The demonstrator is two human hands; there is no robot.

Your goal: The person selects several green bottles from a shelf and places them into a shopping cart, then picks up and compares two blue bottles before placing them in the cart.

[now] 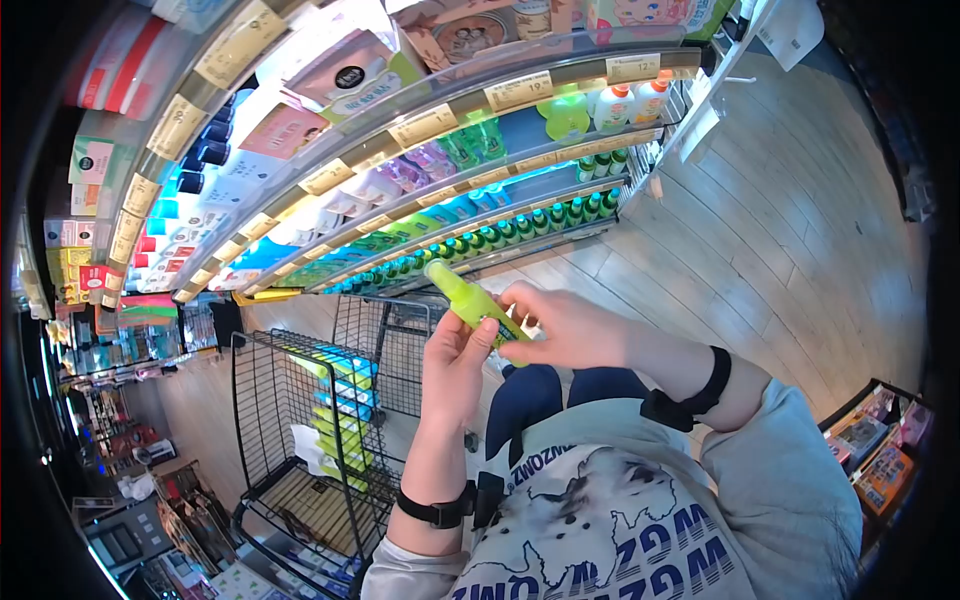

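A lime-green bottle [465,298] with a pale green cap is held tilted in front of my body, its cap toward the shelves. My left hand [460,345] grips its middle, with the thumb laid across the front. Around the lower end, the fingers of my right hand [550,325] are curled against the bottle. Dark print shows on the label, too small to read. Just beyond the cap, a row of green bottles [490,238] stands on the lowest shelf.
A black wire shopping cart [240,400] stands at my left, with green and blue packages [345,420] inside. Stocked shelves with price tags [420,128] curve across the front. Wooden flooring [790,220] stretches to the right, and a display bin [880,450] stands at lower right.
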